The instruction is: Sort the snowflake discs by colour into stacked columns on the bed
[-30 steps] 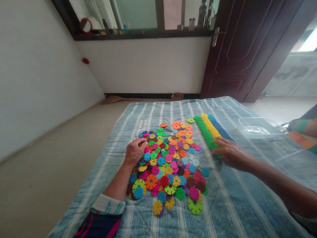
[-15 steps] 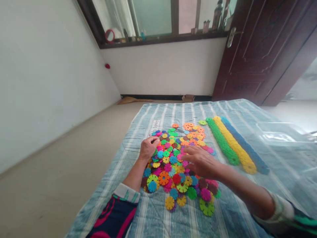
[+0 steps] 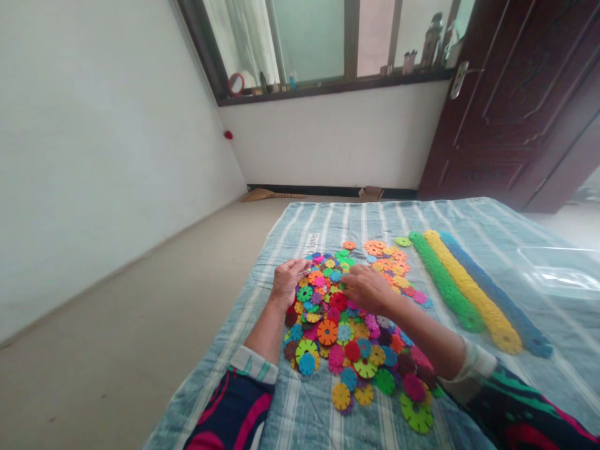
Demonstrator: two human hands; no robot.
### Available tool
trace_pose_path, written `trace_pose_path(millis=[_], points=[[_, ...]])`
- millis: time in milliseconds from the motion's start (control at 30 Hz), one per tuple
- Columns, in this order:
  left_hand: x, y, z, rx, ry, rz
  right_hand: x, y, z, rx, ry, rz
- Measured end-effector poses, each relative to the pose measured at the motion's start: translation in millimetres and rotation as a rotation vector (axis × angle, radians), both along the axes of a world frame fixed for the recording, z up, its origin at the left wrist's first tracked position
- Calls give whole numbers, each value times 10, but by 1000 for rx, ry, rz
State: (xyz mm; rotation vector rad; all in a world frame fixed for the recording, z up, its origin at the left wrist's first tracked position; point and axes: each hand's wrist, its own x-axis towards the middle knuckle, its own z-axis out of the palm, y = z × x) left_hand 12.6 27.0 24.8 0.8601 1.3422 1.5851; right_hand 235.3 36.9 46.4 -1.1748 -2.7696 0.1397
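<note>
L hand [image 3: 285, 284] flanking discs [image 3: 327, 332] | R hand [image 3: 370, 290] overlying them | can't tell either grasp | discs prob. feeling light, stiff, slick; suiting rim pinch

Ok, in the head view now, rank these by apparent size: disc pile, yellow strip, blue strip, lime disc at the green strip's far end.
1. Disc pile
2. Yellow strip and blue strip: too alike to rank
3. Lime disc

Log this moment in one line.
left hand: at disc pile, left edge, grip unclear; right hand: over pile, grip unclear; green strip, yellow strip, blue strip: side by side, right of pile; clear box: right of strips
</note>
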Motion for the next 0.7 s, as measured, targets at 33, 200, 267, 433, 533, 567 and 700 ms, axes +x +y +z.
trace_pose_path(millis=[33,200,267,433,533,567,700], points=[[3,-1,2,0,-1,-2,58,43,4,-1,-15,-44],[1,7,-5,-12,24,-2,123,39,18,5,5,-64],[-2,5,-10,-28,54,-18,50,-34,7,7,62,78],[9,-13,-8,-48,155,-50,-41,-1,-32,2,59,150],[15,-17,2,-66,188,-71,82,197,-31,-18,12,-43],[15,-15,4,-71,195,-77,141,262,-26,-24,1,-98],[7,-2,1,-80,227,-89,357,412,2,-36,-13,-212]])
